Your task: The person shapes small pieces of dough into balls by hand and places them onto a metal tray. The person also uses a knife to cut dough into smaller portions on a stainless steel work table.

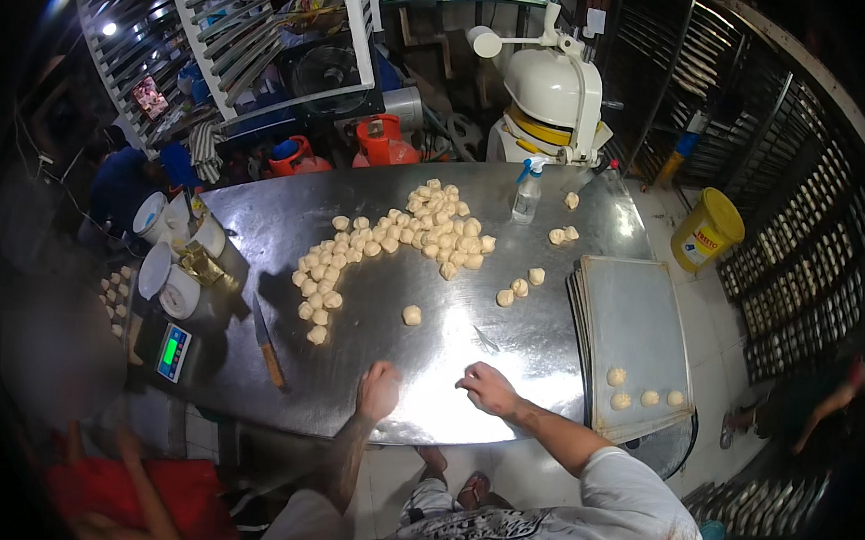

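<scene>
Over the near edge of the steel table (349,402), my left hand (379,390) is curled with its fingers folded down. To its right, my right hand (490,388) is curled as well, fingertips pointing left. Whatever may lie under either palm is hidden. A single dough ball (411,315) sits beyond both hands, touching neither. Farther off, a large cluster of dough balls (386,231) spreads across the table. A thin, shiny object (485,338) lies ahead of my right hand; glare blurs its kind. Left of my left hand rests a knife (268,345) with a wooden handle.
At right, stacked baking trays (637,327) carry several dough balls (621,402) on top. A spray bottle (526,195) stands at the back, before a white dough machine (553,92). Left are a digital scale (173,352) and tubs (176,293). Another person's arm (143,489) shows lower left.
</scene>
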`<action>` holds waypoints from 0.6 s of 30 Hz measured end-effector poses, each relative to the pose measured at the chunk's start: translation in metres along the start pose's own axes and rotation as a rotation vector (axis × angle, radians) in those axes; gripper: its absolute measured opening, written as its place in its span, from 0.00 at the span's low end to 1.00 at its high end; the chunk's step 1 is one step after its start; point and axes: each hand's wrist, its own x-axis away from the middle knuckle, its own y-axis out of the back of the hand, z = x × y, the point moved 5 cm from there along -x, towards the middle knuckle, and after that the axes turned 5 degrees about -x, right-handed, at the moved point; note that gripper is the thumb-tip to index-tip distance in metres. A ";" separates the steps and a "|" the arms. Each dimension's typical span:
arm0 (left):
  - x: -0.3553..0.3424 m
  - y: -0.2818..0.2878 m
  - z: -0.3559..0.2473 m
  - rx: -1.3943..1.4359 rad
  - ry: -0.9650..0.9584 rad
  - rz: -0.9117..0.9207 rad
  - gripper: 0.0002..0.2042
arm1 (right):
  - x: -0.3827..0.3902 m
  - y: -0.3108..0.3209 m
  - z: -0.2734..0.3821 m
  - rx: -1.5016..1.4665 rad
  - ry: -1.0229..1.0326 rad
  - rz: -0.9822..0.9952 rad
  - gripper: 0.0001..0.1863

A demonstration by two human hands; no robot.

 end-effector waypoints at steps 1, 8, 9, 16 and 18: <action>-0.026 0.007 -0.020 -0.037 -0.110 -0.069 0.09 | -0.023 0.000 0.008 0.096 0.059 -0.090 0.15; 0.022 -0.023 0.011 0.100 0.097 -0.074 0.07 | 0.007 -0.022 0.025 -0.049 -0.010 -0.145 0.12; 0.025 -0.019 0.025 0.140 0.080 -0.037 0.07 | 0.007 -0.011 0.013 -0.049 -0.018 -0.074 0.13; -0.032 -0.013 -0.004 -0.042 0.035 -0.136 0.08 | -0.044 -0.046 0.010 0.097 -0.315 -0.177 0.16; 0.002 -0.018 -0.004 0.122 0.009 -0.050 0.08 | -0.006 -0.039 0.012 -0.111 -0.109 -0.248 0.16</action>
